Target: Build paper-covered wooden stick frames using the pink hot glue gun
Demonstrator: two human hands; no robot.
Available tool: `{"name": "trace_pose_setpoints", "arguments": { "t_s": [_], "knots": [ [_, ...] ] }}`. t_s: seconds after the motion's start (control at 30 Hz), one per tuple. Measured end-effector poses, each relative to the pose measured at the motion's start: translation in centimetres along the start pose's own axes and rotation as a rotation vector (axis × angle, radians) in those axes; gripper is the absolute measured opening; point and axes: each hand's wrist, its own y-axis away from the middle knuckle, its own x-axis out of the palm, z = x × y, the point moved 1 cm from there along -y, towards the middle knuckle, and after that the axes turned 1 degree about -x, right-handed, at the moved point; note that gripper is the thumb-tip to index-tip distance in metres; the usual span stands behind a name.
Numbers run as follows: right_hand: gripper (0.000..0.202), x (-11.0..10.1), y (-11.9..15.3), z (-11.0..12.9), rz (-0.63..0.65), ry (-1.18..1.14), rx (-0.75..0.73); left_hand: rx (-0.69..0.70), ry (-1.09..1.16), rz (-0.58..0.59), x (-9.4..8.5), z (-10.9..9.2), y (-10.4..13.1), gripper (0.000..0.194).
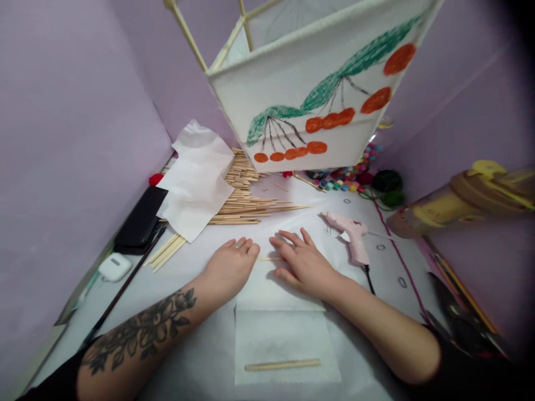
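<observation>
Positioning a thin stick (271, 258) on paper (284, 334) seems the step in hand.
The right hand (298, 262) is loosely spread, apparently unladen; the left hand (234, 263) is bunched, any hold hidden. The thin stick is seen between them, well back from the paper's near edge, where a thicker stick (282, 365) is laid. Careful alignment seems called for.

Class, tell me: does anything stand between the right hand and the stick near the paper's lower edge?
Nothing visible does. Between the right hand and the stick there is only paper, with a line across it. The glue gun lies off to the right, outside that path.
</observation>
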Motion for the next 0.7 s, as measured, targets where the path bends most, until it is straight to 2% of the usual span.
{"name": "trace_pose_setpoints", "arguments": {
  "t_s": [0.17,0.27,0.37,0.5,0.57,0.7],
  "knots": [
    [0.058,0.6,-0.3,-0.2,0.007,0.024,0.022,0.066,0.071,0.028,0.9,0.8,-0.7,0.057],
    [0.059,1.0,-0.6,-0.5,-0.009,0.043,0.074,0.049,0.090,0.042,1.3,1.7,-1.6,0.061],
    [0.058,1.0,-0.7,-0.6,-0.028,0.053,0.097,0.078,0.065,0.030,1.2,2.4,-2.2,0.059],
    [0.052,0.6,-0.3,-0.5,-0.043,0.064,0.057,0.140,0.004,-0.022,0.7,2.6,-2.1,0.050],
    [0.045,0.2,0.1,-0.8,-0.105,0.080,0.083,0.127,-0.022,-0.042,0.4,2.3,-1.6,0.047],
    [0.025,-0.3,1.0,-1.9,-0.310,0.139,0.268,0.015,-0.064,0.004,-0.3,1.4,-0.3,0.041]
  ]
}}
